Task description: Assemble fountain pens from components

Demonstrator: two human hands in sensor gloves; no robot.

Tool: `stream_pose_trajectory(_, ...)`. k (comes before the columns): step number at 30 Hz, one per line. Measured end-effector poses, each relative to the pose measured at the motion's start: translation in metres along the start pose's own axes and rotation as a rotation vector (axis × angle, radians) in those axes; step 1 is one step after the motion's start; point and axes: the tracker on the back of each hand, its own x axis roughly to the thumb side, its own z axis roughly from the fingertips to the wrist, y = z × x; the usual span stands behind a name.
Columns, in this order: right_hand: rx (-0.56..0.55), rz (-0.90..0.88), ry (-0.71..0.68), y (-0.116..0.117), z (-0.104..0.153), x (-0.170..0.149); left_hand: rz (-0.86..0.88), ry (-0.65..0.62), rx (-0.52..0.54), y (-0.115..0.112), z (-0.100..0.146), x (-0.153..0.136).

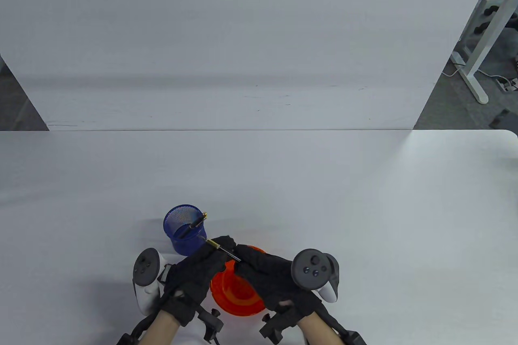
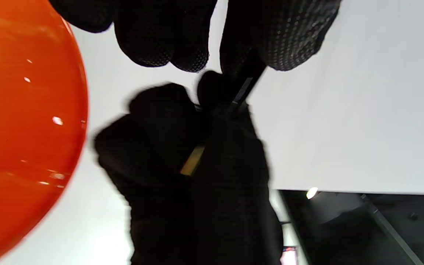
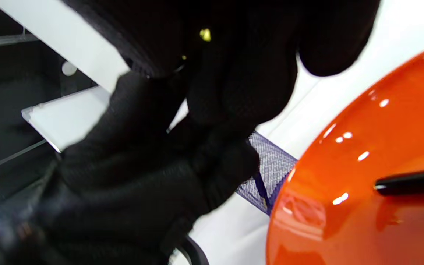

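Both gloved hands meet over the orange bowl point(image 1: 236, 294). My left hand point(image 1: 202, 266) and my right hand point(image 1: 265, 274) both grip one thin black pen part with a gold band point(image 1: 221, 248), which points up-left toward the blue mesh cup point(image 1: 182, 231). In the left wrist view the black part point(image 2: 242, 94) runs from my left fingers point(image 2: 271, 40) into my right hand point(image 2: 197, 191), with a gold band point(image 2: 193, 162) showing. A finished black pen with gold trim point(image 1: 197, 221) leans in the cup. Another black pen part point(image 3: 410, 184) lies in the bowl point(image 3: 344, 206).
The blue mesh cup point(image 3: 271, 169) stands just up-left of the bowl, close to my hands. The white table point(image 1: 323, 207) ends at a white wall panel behind. A desk frame and cables point(image 1: 477, 58) stand off the table at far right.
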Motion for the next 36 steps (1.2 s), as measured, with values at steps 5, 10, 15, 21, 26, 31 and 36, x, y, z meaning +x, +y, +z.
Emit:
stream_pose_trajectory(5, 0.051, 0.208, 0.031, 0.003, -0.007, 0.012, 0.031, -0.029, 0.029, 0.006, 0.001, 0.01)
stream_pose_trajectory(10, 0.173, 0.702, 0.115, 0.018, -0.022, 0.018, -0.082, -0.096, 0.138, 0.032, 0.004, 0.027)
stream_pose_trajectory(15, 0.31, 1.077, 0.141, 0.053, -0.036, 0.018, -0.043, -0.109, 0.167, 0.039, 0.005, 0.029)
stream_pose_trajectory(21, 0.418, 1.275, 0.169, 0.083, -0.046, 0.003, -0.053, -0.118, 0.188, 0.044, 0.006, 0.031)
stream_pose_trajectory(26, 0.423, 1.255, 0.162, 0.086, -0.047, 0.0, -0.038, -0.12, 0.196, 0.046, 0.006, 0.032)
stream_pose_trajectory(31, 0.464, 1.217, 0.168, 0.083, -0.049, -0.001, -0.039, -0.115, 0.187, 0.048, 0.006, 0.033)
stream_pose_trajectory(36, 0.275, 1.071, 0.063, 0.055, -0.041, 0.021, -0.081, -0.147, 0.194, 0.048, 0.007, 0.038)
